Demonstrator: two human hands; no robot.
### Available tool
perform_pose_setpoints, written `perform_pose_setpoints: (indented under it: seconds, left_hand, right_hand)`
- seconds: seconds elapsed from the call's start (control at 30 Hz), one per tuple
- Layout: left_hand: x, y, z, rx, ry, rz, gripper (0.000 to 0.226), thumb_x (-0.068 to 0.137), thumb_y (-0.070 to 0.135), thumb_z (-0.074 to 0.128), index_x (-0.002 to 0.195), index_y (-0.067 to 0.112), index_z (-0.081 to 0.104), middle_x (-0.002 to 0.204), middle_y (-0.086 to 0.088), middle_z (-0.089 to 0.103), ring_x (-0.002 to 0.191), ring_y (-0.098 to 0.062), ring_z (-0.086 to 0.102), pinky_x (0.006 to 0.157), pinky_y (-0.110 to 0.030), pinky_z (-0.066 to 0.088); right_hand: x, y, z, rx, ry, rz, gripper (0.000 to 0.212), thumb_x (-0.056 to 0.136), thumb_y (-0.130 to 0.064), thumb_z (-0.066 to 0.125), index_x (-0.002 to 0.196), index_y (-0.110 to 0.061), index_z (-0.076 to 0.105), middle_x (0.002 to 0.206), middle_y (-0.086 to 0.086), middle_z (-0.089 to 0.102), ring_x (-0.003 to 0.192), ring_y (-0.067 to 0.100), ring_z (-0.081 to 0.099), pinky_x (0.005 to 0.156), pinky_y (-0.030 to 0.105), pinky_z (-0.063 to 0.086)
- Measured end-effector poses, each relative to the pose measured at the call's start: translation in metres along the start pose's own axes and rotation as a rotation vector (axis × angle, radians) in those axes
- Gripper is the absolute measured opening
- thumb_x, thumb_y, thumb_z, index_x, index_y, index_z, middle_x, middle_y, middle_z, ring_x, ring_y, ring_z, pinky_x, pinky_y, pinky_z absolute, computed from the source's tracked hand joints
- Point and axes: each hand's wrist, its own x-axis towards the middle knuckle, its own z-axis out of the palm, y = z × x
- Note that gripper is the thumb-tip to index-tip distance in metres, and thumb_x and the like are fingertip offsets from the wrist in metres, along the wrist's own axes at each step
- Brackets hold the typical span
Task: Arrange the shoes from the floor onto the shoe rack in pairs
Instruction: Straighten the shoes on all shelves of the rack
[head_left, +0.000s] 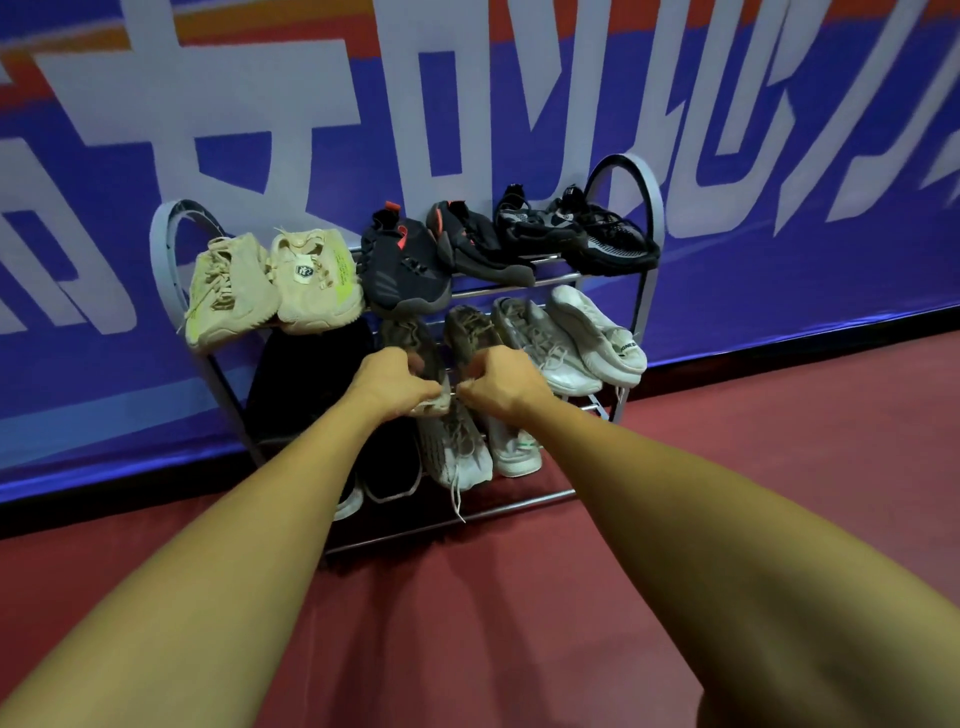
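A metal shoe rack (652, 208) with three tiers stands against the wall. Its top tier carries a beige pair (275, 283), a dark pair with red accents (431, 254) and a black knit pair (576, 228). On the middle tier sit two brown-grey shoes. My left hand (395, 382) grips the heel of the left brown-grey shoe (410, 338). My right hand (498, 382) grips the heel of the right brown-grey shoe (470, 327). A white pair (571, 338) lies to their right. The bottom tier holds black shoes (389, 467) and a white-grey pair (472, 452).
A blue banner (779, 156) with large white letters covers the wall behind the rack. Red floor (467, 623) spreads in front of the rack and to its right. A dark shape (296, 384) fills the middle tier's left part.
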Motion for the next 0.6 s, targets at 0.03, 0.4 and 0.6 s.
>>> perform_pose_setpoints:
  seconds: [0.03,0.4,0.6]
  left_hand:
    - [-0.001,0.006,0.004,-0.008,-0.012,0.035,0.043,0.078,0.031,0.079,0.114,0.011,0.068,0.108,-0.007,0.07,0.092,-0.018,0.064,0.071,-0.023,0.048]
    - [-0.001,0.079,0.056,0.11,-0.143,0.313,0.051,0.081,0.036,0.075,0.126,0.015,0.062,0.117,-0.006,0.065,0.106,-0.023,0.061,0.092,-0.037,0.052]
    - [0.011,0.112,0.083,0.094,-0.167,0.381,0.053,0.081,0.035,0.075,0.128,0.014,0.06,0.127,-0.01,0.063,0.11,-0.026,0.061,0.093,-0.035,0.051]
  right_hand:
    - [-0.004,0.006,-0.006,-0.014,0.017,0.003,0.021,0.078,-0.034,0.065,0.088,-0.016,0.07,0.087,0.007,0.07,0.084,0.03,0.066,0.069,0.035,0.055]
    - [-0.044,0.094,-0.086,-0.136,0.144,0.161,0.042,0.081,-0.032,0.066,0.121,-0.019,0.067,0.115,0.008,0.069,0.103,0.028,0.065,0.085,0.038,0.055]
    - [-0.055,0.129,-0.108,-0.099,0.193,0.252,0.049,0.082,-0.054,0.066,0.108,-0.013,0.067,0.099,0.006,0.071,0.093,0.029,0.065,0.08,0.04,0.056]
